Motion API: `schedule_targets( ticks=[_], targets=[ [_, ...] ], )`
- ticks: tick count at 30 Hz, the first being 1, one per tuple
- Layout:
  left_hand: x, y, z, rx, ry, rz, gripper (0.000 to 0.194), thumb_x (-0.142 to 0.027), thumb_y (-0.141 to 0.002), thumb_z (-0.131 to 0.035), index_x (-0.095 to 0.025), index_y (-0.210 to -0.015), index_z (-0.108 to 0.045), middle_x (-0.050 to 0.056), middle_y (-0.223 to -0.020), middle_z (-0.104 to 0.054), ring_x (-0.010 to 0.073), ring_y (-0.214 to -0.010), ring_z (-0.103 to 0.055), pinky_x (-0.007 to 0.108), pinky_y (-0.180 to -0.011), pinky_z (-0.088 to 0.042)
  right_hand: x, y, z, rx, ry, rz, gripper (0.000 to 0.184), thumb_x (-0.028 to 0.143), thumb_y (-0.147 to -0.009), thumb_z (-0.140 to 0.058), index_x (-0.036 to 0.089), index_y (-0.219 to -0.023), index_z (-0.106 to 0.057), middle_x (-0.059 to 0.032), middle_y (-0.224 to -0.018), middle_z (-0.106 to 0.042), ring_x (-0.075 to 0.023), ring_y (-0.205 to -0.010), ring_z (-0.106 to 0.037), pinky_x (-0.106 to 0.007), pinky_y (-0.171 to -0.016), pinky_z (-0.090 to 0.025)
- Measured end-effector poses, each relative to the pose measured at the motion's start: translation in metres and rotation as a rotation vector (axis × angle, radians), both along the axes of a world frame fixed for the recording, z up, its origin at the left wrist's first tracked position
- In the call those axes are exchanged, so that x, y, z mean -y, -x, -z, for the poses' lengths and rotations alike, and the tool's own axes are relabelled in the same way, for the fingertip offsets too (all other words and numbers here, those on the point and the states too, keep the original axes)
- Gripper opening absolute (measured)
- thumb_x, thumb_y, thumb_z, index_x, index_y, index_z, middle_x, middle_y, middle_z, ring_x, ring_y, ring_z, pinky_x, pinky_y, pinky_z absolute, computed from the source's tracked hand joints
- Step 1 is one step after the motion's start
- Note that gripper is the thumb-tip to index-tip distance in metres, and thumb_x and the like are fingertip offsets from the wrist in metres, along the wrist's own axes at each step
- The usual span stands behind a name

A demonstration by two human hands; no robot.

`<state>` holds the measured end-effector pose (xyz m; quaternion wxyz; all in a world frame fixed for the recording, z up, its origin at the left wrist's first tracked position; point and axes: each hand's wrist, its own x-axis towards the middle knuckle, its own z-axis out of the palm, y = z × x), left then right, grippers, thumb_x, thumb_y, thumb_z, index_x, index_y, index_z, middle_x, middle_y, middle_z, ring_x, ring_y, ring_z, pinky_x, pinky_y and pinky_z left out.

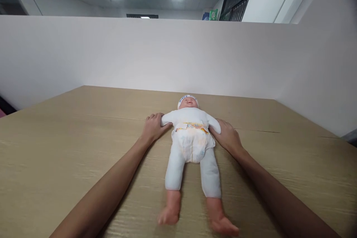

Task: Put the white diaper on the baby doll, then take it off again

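Observation:
A baby doll (191, 116) lies on its back on the wooden table, its head away from me and its bare feet towards me. It has a white cloth body, a white headband with lettering and a white diaper (192, 145) with a colourful waistband round its hips. My left hand (155, 126) is closed round the end of the doll's arm on the left. On the other side, my right hand (227, 134) grips the end of the other arm, thumb on the near side. Both doll arms are stretched out sideways. The doll's hands are hidden in my grip.
The light wood tabletop (83, 148) spreads out on both sides of the doll. A white partition (139, 55) closes off its far edge, and a white wall (329, 63) rises on the right. Green and blue packages (213, 15) show beyond the partition.

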<state>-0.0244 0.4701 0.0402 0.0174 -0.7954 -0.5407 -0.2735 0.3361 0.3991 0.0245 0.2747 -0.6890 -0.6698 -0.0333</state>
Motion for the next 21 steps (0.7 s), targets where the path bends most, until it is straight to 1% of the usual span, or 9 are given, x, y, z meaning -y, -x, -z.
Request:
schedule_targets(
  ticks=[4,8,11,13,14,15,17,19,21],
  targets=[
    [0.015,-0.014,-0.010,0.024,0.042,-0.081,0.052,-0.061,-0.097,-0.064,-0.013,-0.117,-0.070,0.018,-0.107,-0.079,0.0360,-0.103,-0.071,0.042,-0.090,-0.046,0.004,0.020,-0.015,-0.061,0.075,0.088,0.042,0.053,-0.102,-0.056,0.019,-0.111,-0.077,-0.0181,-0.109,-0.081,-0.0319,-0.095,-0.075,-0.034,-0.074,-0.046],
    [0.050,-0.026,-0.044,0.190,0.112,-0.155,0.050,-0.064,-0.096,-0.064,-0.017,-0.112,-0.069,0.014,-0.105,-0.081,0.0298,-0.091,-0.074,0.033,-0.071,-0.044,0.024,0.032,-0.038,-0.151,0.089,0.110,0.039,0.049,-0.101,-0.056,0.019,-0.113,-0.077,-0.0176,-0.106,-0.083,-0.0311,-0.092,-0.076,-0.033,-0.073,-0.047],
    [0.103,-0.027,-0.085,0.372,0.137,-0.170,0.045,-0.063,-0.088,-0.072,-0.021,-0.103,-0.067,0.007,-0.097,-0.081,0.0271,-0.088,-0.073,0.030,-0.068,-0.041,0.061,0.024,-0.060,-0.234,0.071,0.097,0.043,0.049,-0.101,-0.054,0.020,-0.122,-0.076,-0.0146,-0.111,-0.084,-0.0307,-0.097,-0.077,-0.033,-0.077,-0.053],
    [0.156,-0.026,-0.105,0.442,0.148,-0.149,0.040,-0.060,-0.085,-0.074,-0.023,-0.099,-0.065,0.003,-0.093,-0.079,0.0251,-0.083,-0.072,0.029,-0.067,-0.042,0.096,0.013,-0.073,-0.344,0.061,0.012,0.047,0.051,-0.101,-0.054,0.021,-0.131,-0.074,-0.0125,-0.117,-0.083,-0.0305,-0.103,-0.077,-0.034,-0.081,-0.057],
    [0.187,-0.025,-0.109,0.480,0.153,-0.135,0.039,-0.058,-0.084,-0.074,-0.024,-0.099,-0.064,0.002,-0.093,-0.079,0.0243,-0.083,-0.072,0.029,-0.067,-0.043,0.117,0.007,-0.078,-0.432,0.060,-0.068,0.050,0.053,-0.100,-0.056,0.022,-0.135,-0.072,-0.0118,-0.121,-0.082,-0.0310,-0.107,-0.077,-0.035,-0.085,-0.059],
    [0.220,-0.023,-0.108,0.517,0.158,-0.110,0.038,-0.055,-0.083,-0.075,-0.024,-0.100,-0.063,0.001,-0.094,-0.078,0.0239,-0.084,-0.072,0.028,-0.068,-0.045,0.139,0.002,-0.082,-0.526,0.062,-0.154,0.053,0.055,-0.098,-0.059,0.023,-0.139,-0.070,-0.0112,-0.126,-0.081,-0.0317,-0.112,-0.076,-0.037,-0.089,-0.060],
    [0.292,-0.018,-0.090,0.587,0.194,-0.049,0.036,-0.049,-0.080,-0.076,-0.025,-0.103,-0.060,0.000,-0.091,-0.076,0.0229,-0.080,-0.072,0.028,-0.067,-0.050,0.189,-0.004,-0.089,-0.667,0.078,-0.278,0.058,0.058,-0.094,-0.066,0.025,-0.142,-0.069,-0.0106,-0.134,-0.077,-0.0328,-0.121,-0.073,-0.040,-0.099,-0.060],
    [0.364,-0.007,-0.056,0.614,0.330,0.067,0.038,-0.042,-0.079,-0.077,-0.026,-0.109,-0.061,0.000,-0.092,-0.076,0.0231,-0.078,-0.072,0.030,-0.066,-0.055,0.241,-0.002,-0.091,-0.697,0.150,-0.341,0.056,0.054,-0.092,-0.070,0.025,-0.140,-0.069,-0.0103,-0.139,-0.075,-0.0321,-0.124,-0.071,-0.041,-0.106,-0.057],
    [0.427,0.008,-0.019,0.601,0.462,0.088,0.039,-0.047,-0.079,-0.084,-0.028,-0.108,-0.067,0.000,-0.088,-0.074,0.0250,-0.076,-0.072,0.033,-0.064,-0.059,0.293,0.008,-0.090,-0.672,0.317,-0.439,0.052,0.044,-0.094,-0.069,0.025,-0.142,-0.067,-0.0103,-0.140,-0.074,-0.0309,-0.121,-0.071,-0.041,-0.104,-0.058]
  ],
)
